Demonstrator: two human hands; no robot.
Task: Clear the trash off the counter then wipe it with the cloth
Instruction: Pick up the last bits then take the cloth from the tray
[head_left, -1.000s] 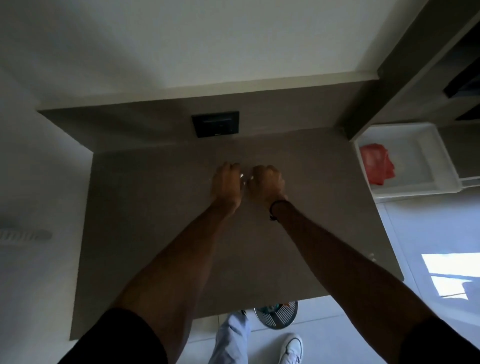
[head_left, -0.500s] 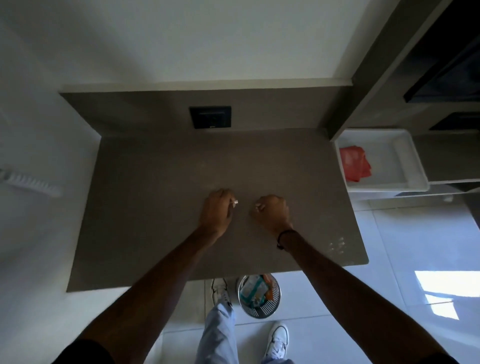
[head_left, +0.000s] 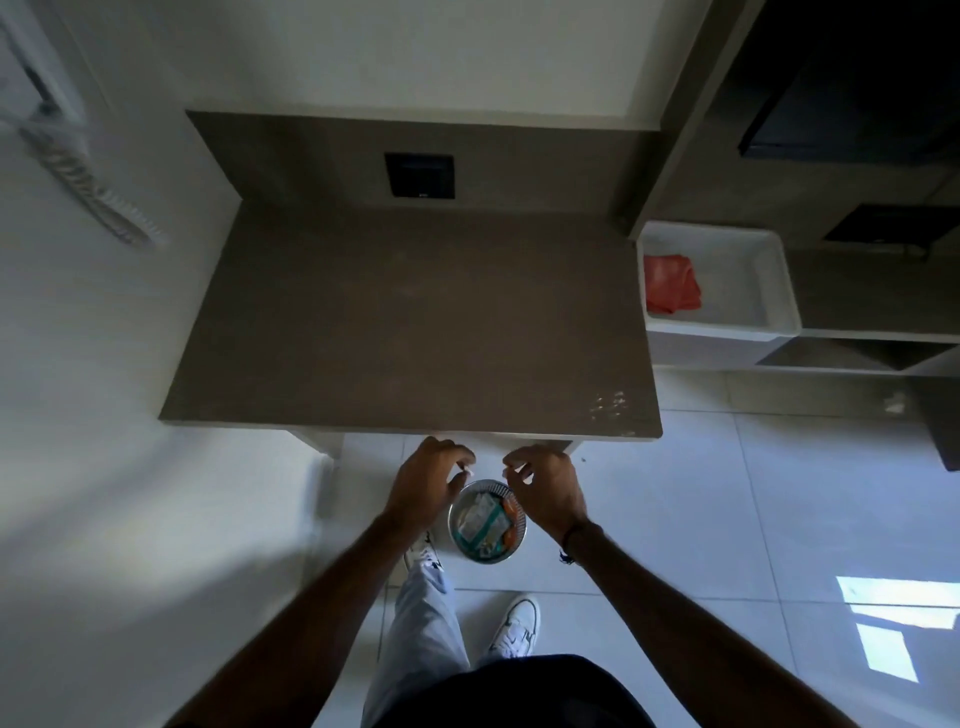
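Brown counter (head_left: 415, 322): a flat rectangular top set against a pale wall, with a matching brown upstand along its far edge. A black socket plate (head_left: 420, 175) is mounted in that upstand. A few pale specks (head_left: 609, 402) are seen at the counter's near right corner.

Bin (head_left: 487, 521): a small round metal container is placed on the tiled floor just off the counter's near edge. Crumpled trash (head_left: 485, 518) in white, teal and orange is held inside it.

Left hand (head_left: 428, 486): it is held above the bin's left rim, clear of the counter. Its fingers are curled inward, and a tiny white scrap (head_left: 467, 472) is pinched at the tips.

Right hand (head_left: 545, 488): it is held above the bin's right rim, mirrored to the left, with a dark band (head_left: 567, 540) worn at the wrist. Its fingers are curled, with the tips drawn close together; something small and pale shows at the tips, but whether a scrap is held there cannot be told.

Cloth (head_left: 671, 284): a red folded piece is laid in the left part of a white tray (head_left: 774, 280), which is set on a lower shelf to the right of the counter.

Surroundings: light trousers (head_left: 421, 639) and white shoes (head_left: 514, 626) are seen on the floor near the bin. A bright patch of sunlight (head_left: 888, 623) is cast on the tiles at the near right. Dark cabinet fronts (head_left: 852, 104) are seen at the far right.
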